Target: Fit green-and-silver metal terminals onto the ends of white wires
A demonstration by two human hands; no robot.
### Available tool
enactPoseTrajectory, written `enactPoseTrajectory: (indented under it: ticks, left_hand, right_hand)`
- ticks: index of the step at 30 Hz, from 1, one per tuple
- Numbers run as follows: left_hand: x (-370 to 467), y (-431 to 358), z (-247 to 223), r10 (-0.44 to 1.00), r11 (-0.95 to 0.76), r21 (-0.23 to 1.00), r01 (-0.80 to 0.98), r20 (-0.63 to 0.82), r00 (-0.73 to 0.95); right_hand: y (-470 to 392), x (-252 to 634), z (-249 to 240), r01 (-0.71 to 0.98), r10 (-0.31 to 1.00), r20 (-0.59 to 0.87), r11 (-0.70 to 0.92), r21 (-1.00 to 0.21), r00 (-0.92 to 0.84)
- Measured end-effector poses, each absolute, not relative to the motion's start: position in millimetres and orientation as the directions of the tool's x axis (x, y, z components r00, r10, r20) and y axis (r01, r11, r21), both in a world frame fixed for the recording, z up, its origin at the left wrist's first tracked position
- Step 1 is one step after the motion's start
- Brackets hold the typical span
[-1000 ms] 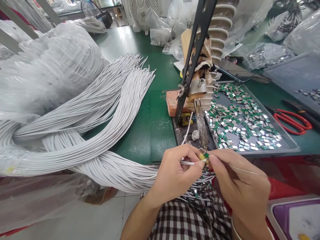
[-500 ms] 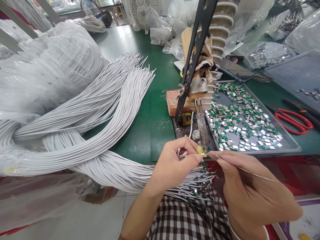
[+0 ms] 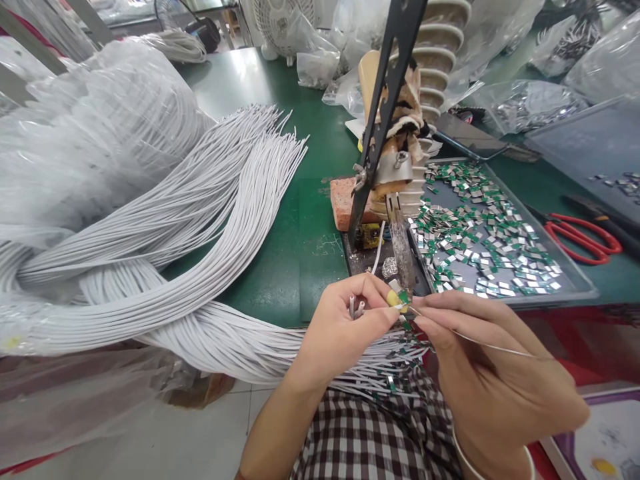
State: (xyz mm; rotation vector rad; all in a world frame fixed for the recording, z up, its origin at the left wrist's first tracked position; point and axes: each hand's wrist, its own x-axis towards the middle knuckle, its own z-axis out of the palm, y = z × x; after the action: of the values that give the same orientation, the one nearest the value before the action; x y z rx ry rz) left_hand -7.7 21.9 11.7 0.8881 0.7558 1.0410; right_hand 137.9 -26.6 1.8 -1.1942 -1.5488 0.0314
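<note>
My left hand [image 3: 340, 333] is closed around a few white cables [image 3: 356, 307], their cut ends poking out between the fingers. A yellow cover is on a fingertip, close to a small green circuit board [image 3: 402, 296]. Just above, the tip of a fixed soldering iron [image 3: 400, 243] points down; whether it touches the board I cannot tell. My right hand [image 3: 505, 373] pinches a thin solder wire [image 3: 487, 345], its end meeting the left fingertips under the iron. Beneath the hands, cables with green boards on their ends [image 3: 390, 383] lie across a checked cloth on the lap.
A clear tray [image 3: 550, 303] of small boards stands right of the iron, with red-handled scissors [image 3: 583, 237] beyond it. Bundled white cables [image 3: 240, 220] cover the left side. A brick [image 3: 343, 203], a black bracket [image 3: 383, 113] and a ribbed hose [image 3: 443, 53] stand around the iron.
My right hand has shifted slightly left and up with the solder wire. The green board shows more plainly at the iron's tip. The whole view has drifted a little.
</note>
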Motion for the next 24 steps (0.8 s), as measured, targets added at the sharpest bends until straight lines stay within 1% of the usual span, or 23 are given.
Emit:
enactPoseTrajectory:
  ticks: [4, 7, 10, 13, 14, 15, 16, 18, 19, 20, 21, 22, 24]
  left_hand:
    - [-9.1, 19.2, 5.9, 0.934, 0.248, 0.896, -0.367, -0.121, 0.335]
    - [-8.2, 16.8, 6.0, 0.932, 0.243, 0.916, -0.318, -0.13, 0.339]
    - [-7.4, 12.0, 7.0, 0.923, 0.202, 0.953, -0.226, -0.109, 0.368]
    - [-9.6, 4.8, 2.5, 0.917, 0.164, 0.979, -0.119, -0.107, 0.384]
    - [-11.5, 2.1, -0.6, 0.925, 0.181, 0.976, -0.118, -0.129, 0.356]
    - [-14.0, -0.6, -4.2, 0.943, 0.202, 0.967, -0.153, -0.15, 0.296]
    - [-16.9, -3.3, -7.8, 0.963, 0.219, 0.952, -0.212, -0.177, 0.201]
    - [-22.9, -8.6, -13.6, 0.98, 0.196, 0.93, -0.312, -0.195, 0.033]
    - [-25.2, -11.2, -15.3, 0.982, 0.183, 0.93, -0.317, -0.19, 0.01]
    - [-26.6, -13.8, -15.8, 0.983, 0.181, 0.942, -0.283, -0.175, 0.046]
    - [-26.9, -16.3, -15.3, 0.98, 0.183, 0.96, -0.214, -0.159, 0.124]
    - [-26.0, -18.5, -14.0, 0.963, 0.18, 0.977, -0.115, -0.151, 0.224]
    - [-22.0, -21.8, -9.9, 0.911, 0.113, 0.99, 0.078, -0.135, 0.391]
  right_hand:
    - [-27.5, 139.4, -3.0, 0.594, 0.71, 0.685, 0.485, -0.642, 0.161]
    - [-28.8, 137.1, -6.0, 0.593, 0.764, 0.606, 0.387, -0.706, 0.222]
    - [-30.5, 134.5, -7.1, 0.533, 0.815, 0.518, 0.326, -0.781, 0.26]
    - [-33.7, 137.3, -9.5, 0.44, 0.822, 0.459, 0.294, -0.848, 0.336]
    - [-35.0, 139.9, -11.1, 0.413, 0.817, 0.445, 0.286, -0.865, 0.367]
    - [-36.2, 143.2, -12.9, 0.385, 0.81, 0.436, 0.285, -0.878, 0.393]
    - [-37.2, 146.9, -14.6, 0.355, 0.802, 0.431, 0.294, -0.887, 0.413]
    - [-38.5, 154.3, -16.5, 0.295, 0.783, 0.437, 0.333, -0.896, 0.443]
    - [-38.7, 157.2, -15.9, 0.278, 0.777, 0.441, 0.348, -0.895, 0.45]
    - [-38.7, 159.0, -14.2, 0.28, 0.78, 0.448, 0.356, -0.892, 0.436]
    - [-38.4, 159.7, -11.5, 0.303, 0.8, 0.46, 0.362, -0.882, 0.385]
    - [-38.1, 159.1, -7.8, 0.347, 0.83, 0.474, 0.37, -0.862, 0.295]
    - [-37.3, 155.1, 0.2, 0.448, 0.876, 0.481, 0.413, -0.793, 0.044]
